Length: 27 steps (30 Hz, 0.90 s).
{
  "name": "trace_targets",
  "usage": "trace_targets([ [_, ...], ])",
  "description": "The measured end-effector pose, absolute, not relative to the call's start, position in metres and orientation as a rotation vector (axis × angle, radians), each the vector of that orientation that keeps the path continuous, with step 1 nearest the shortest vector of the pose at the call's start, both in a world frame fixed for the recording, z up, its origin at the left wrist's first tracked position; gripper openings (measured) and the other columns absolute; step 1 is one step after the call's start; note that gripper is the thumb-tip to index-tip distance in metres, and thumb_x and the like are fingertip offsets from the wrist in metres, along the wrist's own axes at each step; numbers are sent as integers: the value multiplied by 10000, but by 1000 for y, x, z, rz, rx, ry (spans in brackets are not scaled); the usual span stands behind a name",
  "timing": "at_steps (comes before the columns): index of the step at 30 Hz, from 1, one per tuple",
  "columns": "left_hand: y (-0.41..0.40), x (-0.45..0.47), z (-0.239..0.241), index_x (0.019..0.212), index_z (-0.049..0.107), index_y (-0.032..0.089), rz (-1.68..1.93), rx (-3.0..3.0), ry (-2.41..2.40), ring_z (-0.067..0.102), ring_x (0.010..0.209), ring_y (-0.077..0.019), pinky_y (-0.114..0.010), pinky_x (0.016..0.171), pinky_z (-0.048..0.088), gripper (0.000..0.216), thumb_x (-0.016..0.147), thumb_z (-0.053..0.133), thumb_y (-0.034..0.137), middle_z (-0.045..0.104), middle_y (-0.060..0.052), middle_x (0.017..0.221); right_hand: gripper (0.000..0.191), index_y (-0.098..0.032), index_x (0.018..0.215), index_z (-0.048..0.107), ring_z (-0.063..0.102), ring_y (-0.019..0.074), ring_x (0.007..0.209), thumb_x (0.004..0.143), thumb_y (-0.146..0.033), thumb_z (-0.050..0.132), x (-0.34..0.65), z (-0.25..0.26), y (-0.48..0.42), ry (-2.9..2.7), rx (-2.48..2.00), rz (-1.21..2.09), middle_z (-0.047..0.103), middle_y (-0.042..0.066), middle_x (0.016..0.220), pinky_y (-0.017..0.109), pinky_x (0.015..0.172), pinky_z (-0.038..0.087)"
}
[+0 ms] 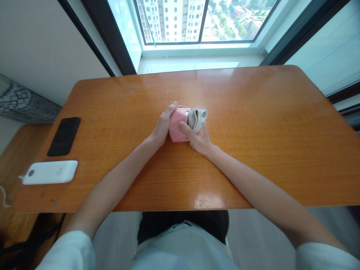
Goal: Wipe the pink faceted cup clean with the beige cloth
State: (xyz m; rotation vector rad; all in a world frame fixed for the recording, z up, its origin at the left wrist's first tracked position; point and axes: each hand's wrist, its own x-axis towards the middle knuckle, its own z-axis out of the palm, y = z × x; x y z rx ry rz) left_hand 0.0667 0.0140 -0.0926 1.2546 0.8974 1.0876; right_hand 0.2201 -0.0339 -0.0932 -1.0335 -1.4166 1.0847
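A glossy orange-brown wooden desk with rounded corners runs across the view, its far edge set against a white sill under a large window that looks down on tall apartment blocks and some greenery. Dark window frames slant away on both sides, and a pale wall fills the upper left. At the desk's left end lie a black phone, face up, and, nearer the front edge, a white power bank with a cable leaving its left end; the two are apart from each other and well apart from the hands. Left of the desk a lower wooden surface shows, with a patterned blue-grey fabric behind it. In the middle of the desk a small pink fabric item (folded or bundled, its exact kind is hard to tell) rests on the wood, with a rolled grey-white cloth, perhaps a sock, touching its right side. The left hand cups the pink item's left side, its fingers held together and curved up over the top edge. The right hand lies under and beside the grey-white roll, the thumb pressed across the front of the pink item and the other fingers wrapped around the roll, mostly hidden behind it. Both bare forearms reach in from white short sleeves at the bottom.
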Motion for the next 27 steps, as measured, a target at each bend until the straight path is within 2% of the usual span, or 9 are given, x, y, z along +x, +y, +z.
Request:
trace_targets([
  [2, 13, 66, -97, 1169, 748, 240, 1134, 1274, 887, 803, 1084, -279, -453, 992, 663, 664, 1092, 362, 775, 832, -105, 1172, 451, -281, 930, 668, 647, 232, 891, 929, -723, 758, 221, -95, -34, -1437, -1020, 1050, 623, 11, 853, 426, 891, 601],
  [5, 6, 67, -101, 1307, 664, 291, 1345, 1471, 876, 731, 1323, -270, -457, 1147, 615, 530, 1114, 397, 706, 735, -96, 1426, 449, -285, 953, 661, 643, 228, 875, 931, -722, 759, 221, -98, -32, -1382, -1014, 1088, 634, 10, 873, 418, 868, 606],
  [9, -3, 67, -103, 1430, 579, 296, 1515, 1995, 754, 599, 1486, -287, -506, 1304, 485, 480, 1107, 510, 644, 648, -108, 1518, 447, -282, 987, 649, 661, 230, 913, 952, -723, 714, 221, -100, -27, -1253, -997, 1108, 664, 15, 957, 428, 916, 615],
  [12, -2, 65, -107, 1498, 507, 281, 1519, 2183, 704, 562, 1516, -281, -508, 1313, 467, 496, 1119, 521, 600, 593, -126, 1576, 447, -287, 970, 629, 671, 237, 947, 951, -729, 694, 222, -101, -23, -1221, -997, 1065, 667, 13, 978, 448, 971, 621],
  [16, 0, 64, -109, 1469, 516, 276, 1523, 2198, 707, 592, 1461, -271, -485, 1276, 494, 449, 1126, 514, 566, 620, -120, 1510, 472, -289, 978, 646, 680, 245, 964, 938, -756, 703, 222, -106, -22, -1220, -1027, 1067, 679, 16, 982, 457, 980, 634],
  [21, -5, 67, -99, 1344, 611, 277, 1534, 2022, 793, 682, 1246, -241, -425, 1147, 550, 383, 1125, 516, 577, 699, -71, 1298, 507, -271, 1025, 699, 693, 242, 946, 947, -772, 697, 222, -108, -26, -1274, -1037, 1064, 704, 26, 970, 437, 910, 646],
  [27, 4, 67, -88, 1051, 723, 247, 1260, 1529, 971, 712, 964, -225, -390, 943, 602, 459, 1079, 501, 647, 762, -40, 1034, 543, -253, 1025, 715, 708, 258, 954, 915, -784, 730, 219, -97, -34, -1417, -1012, 1013, 720, 52, 948, 426, 855, 645],
])
